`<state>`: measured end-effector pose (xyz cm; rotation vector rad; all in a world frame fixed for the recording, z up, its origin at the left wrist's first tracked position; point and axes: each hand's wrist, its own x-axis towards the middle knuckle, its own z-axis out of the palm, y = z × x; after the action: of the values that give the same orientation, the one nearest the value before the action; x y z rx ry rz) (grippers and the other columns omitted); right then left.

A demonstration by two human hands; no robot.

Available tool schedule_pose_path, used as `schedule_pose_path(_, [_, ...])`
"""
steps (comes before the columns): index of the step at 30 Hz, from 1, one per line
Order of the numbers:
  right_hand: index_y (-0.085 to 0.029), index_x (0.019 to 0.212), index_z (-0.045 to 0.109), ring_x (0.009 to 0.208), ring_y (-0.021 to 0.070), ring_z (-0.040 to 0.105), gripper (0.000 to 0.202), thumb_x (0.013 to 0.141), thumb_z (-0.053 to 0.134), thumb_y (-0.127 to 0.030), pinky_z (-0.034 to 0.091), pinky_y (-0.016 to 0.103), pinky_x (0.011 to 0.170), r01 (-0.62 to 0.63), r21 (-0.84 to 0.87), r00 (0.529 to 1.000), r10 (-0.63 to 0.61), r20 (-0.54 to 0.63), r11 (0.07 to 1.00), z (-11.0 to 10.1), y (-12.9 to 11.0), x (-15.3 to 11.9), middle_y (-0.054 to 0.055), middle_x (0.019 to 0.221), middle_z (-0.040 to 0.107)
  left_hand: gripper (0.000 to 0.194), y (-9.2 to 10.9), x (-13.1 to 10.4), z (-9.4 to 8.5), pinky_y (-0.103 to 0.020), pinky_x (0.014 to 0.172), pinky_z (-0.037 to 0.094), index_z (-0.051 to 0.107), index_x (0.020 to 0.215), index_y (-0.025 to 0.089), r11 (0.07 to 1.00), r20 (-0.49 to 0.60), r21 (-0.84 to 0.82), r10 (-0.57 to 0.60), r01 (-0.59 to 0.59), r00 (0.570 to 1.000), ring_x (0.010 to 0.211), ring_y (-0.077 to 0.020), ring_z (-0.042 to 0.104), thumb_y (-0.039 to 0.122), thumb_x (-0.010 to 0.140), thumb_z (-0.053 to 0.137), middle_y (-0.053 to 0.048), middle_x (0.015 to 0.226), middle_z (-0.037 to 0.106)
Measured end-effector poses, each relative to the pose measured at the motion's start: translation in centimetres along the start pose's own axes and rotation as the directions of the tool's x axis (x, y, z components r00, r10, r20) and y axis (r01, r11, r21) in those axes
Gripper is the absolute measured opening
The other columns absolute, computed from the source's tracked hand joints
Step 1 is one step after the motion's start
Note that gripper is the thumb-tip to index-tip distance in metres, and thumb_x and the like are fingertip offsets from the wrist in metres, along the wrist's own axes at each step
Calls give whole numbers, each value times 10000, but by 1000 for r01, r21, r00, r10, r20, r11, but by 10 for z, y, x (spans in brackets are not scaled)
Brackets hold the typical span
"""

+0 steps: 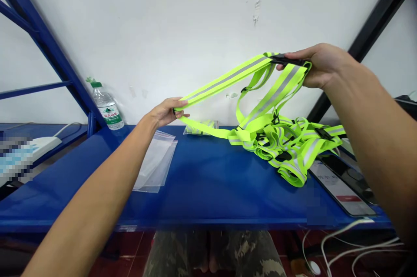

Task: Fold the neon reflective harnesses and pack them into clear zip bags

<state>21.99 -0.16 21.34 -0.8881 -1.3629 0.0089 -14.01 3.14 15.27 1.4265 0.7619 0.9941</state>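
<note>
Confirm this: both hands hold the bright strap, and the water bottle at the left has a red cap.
Not red: the head view shows a green cap on the water bottle at the left. The left hand and right hand do hold the bright strap.

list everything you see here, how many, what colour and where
held strap: one, yellow-green and grey, between hands
black buckle: one, black, at right hand
strap pile: one, yellow-green and grey, table right
packed bag: one, clear with yellow-green contents, by wall
flat bags: several, clear, table left of centre
bottle: one, clear with green cap, back left
lit phone: one, pale screen, right
table: one, blue
wall: one, white, behind
cables: several, white, lower right
trousers: one pair, camouflage, below
left hand: one, bare, gripping strap
right hand: one, bare, gripping buckle
</note>
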Motion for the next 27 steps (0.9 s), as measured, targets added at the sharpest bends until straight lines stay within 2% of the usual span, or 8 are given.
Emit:
schedule_pose_path(5, [-112,841,614,1077,232,609,171,929,509,-214,513,375,768,-100,158,994,105,-25,982,-20,16,21,153,1225,584,535,6,-2,-6,-374,803,520,652,1062,195,975,-159,223,41,-5,986,646,-112,555,128,558,818,42,662,515])
schedule_pose_path(9, [-157,794,535,1087,212,600,130,865,463,-77,509,373,824,-382,400,920,382,84,833,-33,22,44,141,1138,584,438,0,9,-15,-334,751,514,552,1131,159,920,-648,344,89,186,757,738,-135,586,177,735,738,-14,805,582])
schedule_pose_path(11, [-168,850,522,1106,198,588,173,805,440,-23,501,380,856,-453,490,891,395,223,745,-28,15,39,120,1142,565,513,-5,15,-10,-383,743,528,502,1170,134,919,-709,280,2,278,705,759,-171,610,209,733,759,-61,882,618])
schedule_pose_path(15, [-170,1005,533,1081,199,596,370,683,473,2,498,404,911,-540,572,840,349,415,618,2,-20,4,78,1110,574,863,-22,22,37,-439,809,529,410,1339,123,878,-497,332,-146,344,855,978,-314,651,319,626,855,-215,1164,625])
schedule_pose_path(17, [-154,1013,534,1045,188,613,415,632,486,4,506,378,938,-581,591,813,361,457,559,18,-38,-13,73,1052,593,1054,-33,20,73,-446,910,490,290,1446,136,868,-484,429,-13,251,875,1185,-355,561,500,619,832,-260,1369,497])
schedule_pose_path(20, [-170,1065,535,1069,205,619,495,601,480,-7,528,396,927,-578,513,802,326,500,634,30,-50,-30,63,1064,619,943,-47,14,118,-405,934,486,315,1451,163,916,-35,398,62,-44,997,1188,-307,574,528,703,758,-214,1349,546])
schedule_pose_path(22, [-208,1115,543,1101,238,616,500,645,507,-40,551,422,877,-496,389,828,288,481,777,29,-44,-35,52,1103,629,834,-52,13,130,-369,831,528,427,1378,170,915,218,380,55,-137,974,1007,-262,660,402,673,806,-150,1155,670])
schedule_pose_path(27, [-245,1238,550,1175,246,595,578,686,598,-81,505,440,961,-206,216,930,123,345,954,4,0,-37,47,1227,637,364,-47,20,100,-284,604,497,635,1058,147,882,7,467,64,-60,998,593,-145,613,243,717,718,2,671,618])
